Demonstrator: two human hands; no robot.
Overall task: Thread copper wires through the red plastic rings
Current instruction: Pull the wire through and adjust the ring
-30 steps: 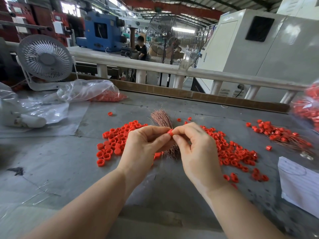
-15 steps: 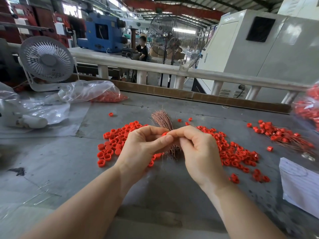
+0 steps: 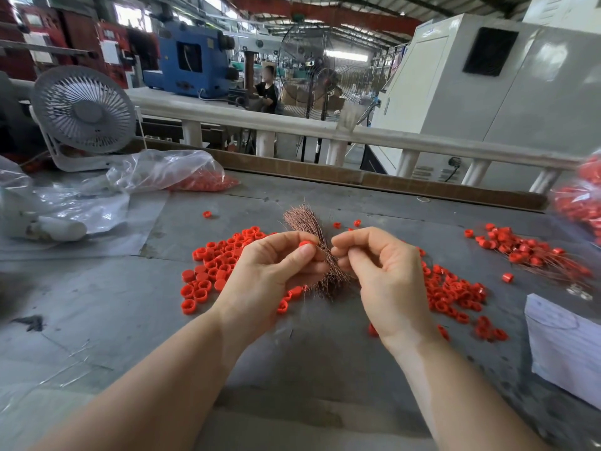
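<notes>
My left hand (image 3: 276, 271) pinches a small red plastic ring (image 3: 305, 243) between thumb and forefinger. My right hand (image 3: 380, 275) is a short way to its right, its thumb and forefinger pinched together; a thin copper wire there is too fine to make out. Behind and between the hands a bundle of copper wires (image 3: 305, 222) lies on the grey table (image 3: 97, 320), fanned out at its far end. Loose red rings lie in a pile on the left (image 3: 218, 265) and a pile on the right (image 3: 455, 294).
Rings with wires through them (image 3: 533, 252) lie at the far right. A white paper sheet (image 3: 566, 343) sits at the right edge. Clear plastic bags of red rings lie at the far left (image 3: 172, 174) and far right (image 3: 582, 196). A small white fan (image 3: 84, 112) stands back left.
My hands were touching around the ring; now they have drawn apart, the left keeping the ring and the right moving away to the right.
</notes>
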